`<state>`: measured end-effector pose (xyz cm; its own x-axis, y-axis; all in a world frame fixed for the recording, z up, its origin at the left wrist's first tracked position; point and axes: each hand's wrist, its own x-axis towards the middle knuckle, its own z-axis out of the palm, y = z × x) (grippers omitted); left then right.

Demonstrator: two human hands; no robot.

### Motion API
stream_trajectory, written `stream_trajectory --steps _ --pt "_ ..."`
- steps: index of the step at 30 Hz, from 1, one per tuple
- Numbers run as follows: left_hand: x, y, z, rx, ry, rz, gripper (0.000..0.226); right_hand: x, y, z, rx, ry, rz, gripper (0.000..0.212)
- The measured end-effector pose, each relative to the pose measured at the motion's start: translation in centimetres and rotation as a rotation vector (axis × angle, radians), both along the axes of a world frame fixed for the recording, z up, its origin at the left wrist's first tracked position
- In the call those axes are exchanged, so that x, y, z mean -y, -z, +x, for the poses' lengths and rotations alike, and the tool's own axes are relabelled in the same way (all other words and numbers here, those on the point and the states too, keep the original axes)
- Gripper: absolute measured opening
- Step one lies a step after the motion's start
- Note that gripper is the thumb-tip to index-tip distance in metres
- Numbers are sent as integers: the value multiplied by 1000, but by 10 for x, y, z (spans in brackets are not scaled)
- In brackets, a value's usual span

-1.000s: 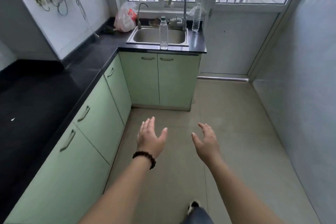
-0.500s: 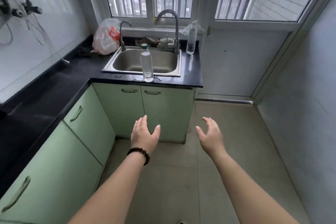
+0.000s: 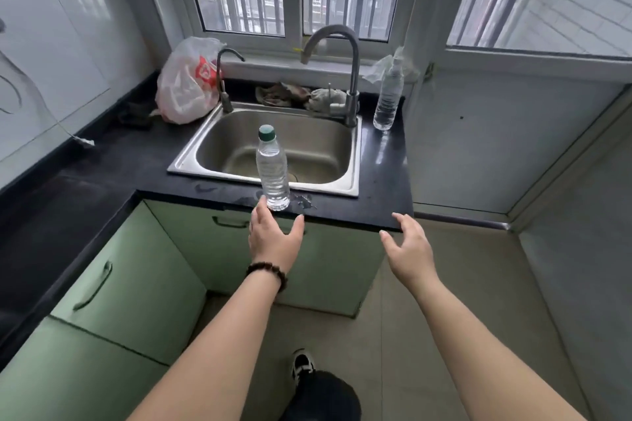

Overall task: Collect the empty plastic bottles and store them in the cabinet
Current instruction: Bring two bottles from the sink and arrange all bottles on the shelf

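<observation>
A clear plastic bottle with a green cap stands upright on the black counter's front edge, in front of the steel sink. A second clear bottle stands at the counter's back right corner, beside the tall tap. My left hand, with a bead bracelet on the wrist, is open just below the green-capped bottle, fingertips near its base. My right hand is open, off to the right, level with the counter's front right corner. Under the sink are two pale green cabinet doors, both closed.
A white and red plastic bag and crumpled rags lie behind the sink. More green cabinet doors run along the left under the black counter. Tiled floor lies on the right, beside the wall. My shoe shows below.
The view has come closer to the sink. Both open hands have risen toward the counter edge, and the left hand has arrived beneath the green-capped bottle.
</observation>
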<state>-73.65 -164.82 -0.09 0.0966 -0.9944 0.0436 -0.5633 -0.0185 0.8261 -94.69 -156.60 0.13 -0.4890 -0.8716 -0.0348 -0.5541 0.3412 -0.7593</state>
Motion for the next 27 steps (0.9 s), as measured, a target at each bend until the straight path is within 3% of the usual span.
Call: stream_trajectory --steps 8,14,18,27 --pt "140 8 -19 -236 -153 -88 111 150 3 -21 2 -42 8 53" --pt "187 4 -34 -281 -163 -49 69 204 9 -39 6 -33 70 52" --pt "208 -2 -47 -259 -149 -1 64 228 13 -57 19 -25 72 52" --pt "253 -33 -124 -158 -108 -88 61 296 -4 -154 54 58 -48 56"
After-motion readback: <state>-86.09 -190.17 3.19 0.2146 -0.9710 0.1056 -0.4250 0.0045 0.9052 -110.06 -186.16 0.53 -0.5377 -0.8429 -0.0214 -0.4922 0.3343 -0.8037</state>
